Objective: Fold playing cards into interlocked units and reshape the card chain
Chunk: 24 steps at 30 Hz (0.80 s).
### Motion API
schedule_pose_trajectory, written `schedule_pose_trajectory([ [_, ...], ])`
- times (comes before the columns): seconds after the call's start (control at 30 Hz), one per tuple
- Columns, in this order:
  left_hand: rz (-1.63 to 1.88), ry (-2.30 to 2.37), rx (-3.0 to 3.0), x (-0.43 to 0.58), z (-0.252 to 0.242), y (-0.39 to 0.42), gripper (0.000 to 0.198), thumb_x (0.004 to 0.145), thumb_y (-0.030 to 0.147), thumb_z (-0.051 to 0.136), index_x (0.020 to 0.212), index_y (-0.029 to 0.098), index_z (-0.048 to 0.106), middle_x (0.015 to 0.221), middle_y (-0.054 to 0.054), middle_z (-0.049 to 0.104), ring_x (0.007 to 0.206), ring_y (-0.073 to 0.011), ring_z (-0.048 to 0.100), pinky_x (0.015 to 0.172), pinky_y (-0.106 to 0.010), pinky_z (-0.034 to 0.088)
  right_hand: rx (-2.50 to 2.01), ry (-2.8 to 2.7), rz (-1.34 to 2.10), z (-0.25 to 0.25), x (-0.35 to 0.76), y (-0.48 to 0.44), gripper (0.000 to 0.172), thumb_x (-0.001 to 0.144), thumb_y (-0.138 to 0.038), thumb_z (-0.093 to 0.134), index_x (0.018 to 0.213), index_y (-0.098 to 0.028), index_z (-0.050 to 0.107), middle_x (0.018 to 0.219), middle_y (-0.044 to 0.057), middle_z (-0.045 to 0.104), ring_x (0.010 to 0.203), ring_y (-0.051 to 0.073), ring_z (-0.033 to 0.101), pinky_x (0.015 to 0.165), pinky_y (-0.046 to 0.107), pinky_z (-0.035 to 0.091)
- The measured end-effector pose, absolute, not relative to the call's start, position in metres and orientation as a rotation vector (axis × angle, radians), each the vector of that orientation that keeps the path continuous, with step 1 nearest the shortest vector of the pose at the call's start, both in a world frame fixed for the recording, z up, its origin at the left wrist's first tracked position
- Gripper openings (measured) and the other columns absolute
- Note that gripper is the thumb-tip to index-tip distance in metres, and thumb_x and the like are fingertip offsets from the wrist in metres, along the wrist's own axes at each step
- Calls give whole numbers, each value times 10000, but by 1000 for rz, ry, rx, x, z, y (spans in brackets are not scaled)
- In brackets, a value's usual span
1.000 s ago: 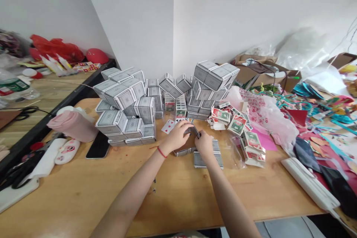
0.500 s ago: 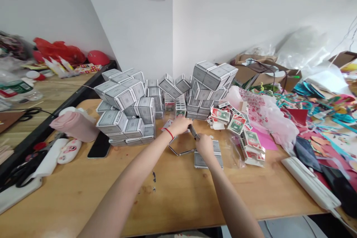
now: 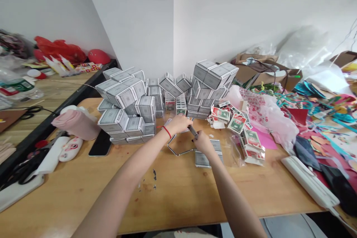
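Between my two hands is a narrow dark grey piece (image 3: 192,131), seen edge-on; its kind is too small to tell. My left hand (image 3: 181,122), with a red cord at the wrist, grips its far end. The near end is in the closed fingers of my right hand (image 3: 203,142). A thin-edged open frame (image 3: 176,153) stands on the table below the hands, partly hidden by them. Flat grey-patterned cards (image 3: 202,160) lie under and beside my right hand. Behind my left hand are boxes with green and red fronts (image 3: 181,105).
Grey-patterned blocks are piled at left (image 3: 119,96) and right (image 3: 213,76). Opened red-green card boxes (image 3: 237,123) lie at right, near a white power strip (image 3: 309,182) and plastic bags. A phone (image 3: 99,144) and pink roll (image 3: 75,123) are at left.
My right hand has shifted slightly left and up, and my left hand slightly up. Both still grip the narrow grey piece. The view has moved a little.
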<state>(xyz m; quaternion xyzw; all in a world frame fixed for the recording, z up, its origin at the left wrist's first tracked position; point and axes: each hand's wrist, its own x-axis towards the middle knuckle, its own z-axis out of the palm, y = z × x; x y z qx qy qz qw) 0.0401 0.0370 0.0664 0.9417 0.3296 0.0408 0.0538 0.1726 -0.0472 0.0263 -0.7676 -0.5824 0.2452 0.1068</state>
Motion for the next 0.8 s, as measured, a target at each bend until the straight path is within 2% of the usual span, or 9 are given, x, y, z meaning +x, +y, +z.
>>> schedule_pose_trajectory([
  [0.23,153,1009,2871,38,67,35,150,741,199,491,762,225,637,702,-48,645,728,-191,592,645,-268,382,-2255,-1776,741,28,168,-46,358,701,-87,536,1042,-61,433,853,166,623,858,249,608,649,265,395],
  [0.6,114,969,2933,44,67,33,158,746,229,490,772,198,642,733,-86,650,728,-221,601,632,-298,388,-2285,-1795,770,28,162,-44,319,691,-88,535,1001,-73,463,869,171,622,830,254,611,616,263,392],
  [0.8,140,985,2813,44,59,39,168,737,199,493,800,236,644,759,-49,656,743,-200,594,649,-280,388,-2265,-1727,764,27,164,-47,284,721,-166,526,997,-106,494,873,138,638,843,236,608,626,249,391],
])
